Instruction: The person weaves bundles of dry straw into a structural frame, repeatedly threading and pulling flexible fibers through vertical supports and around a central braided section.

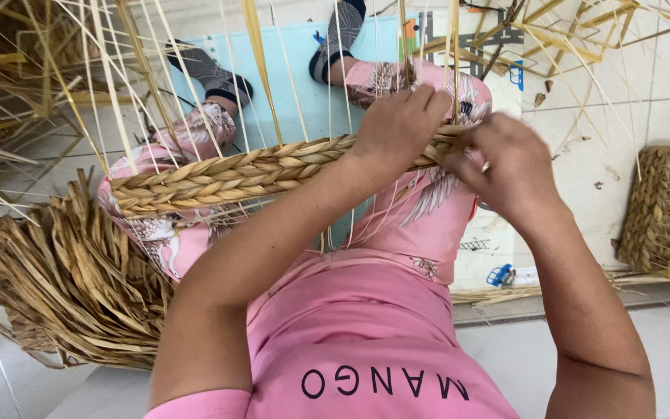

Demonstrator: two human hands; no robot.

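Tan braided rim, pink bird-patterned trousers, striped grey socks.

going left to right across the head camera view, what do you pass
Pile of dried straw → braided band → left hand → right hand → woven basket.

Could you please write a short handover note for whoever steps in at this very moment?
Left hand: closed over the top of the braided straw band, which lies across the lap.
Right hand: fingers pinching the band's working end, close beside the left hand.
Thin upright stakes rise through and behind the band.
Bundle of dried straw lies on the floor by the left side; a woven basket stands at the right.
Done: a few braided rows from the band's left end to the hands.
Left: the stakes above the braid stand bare.
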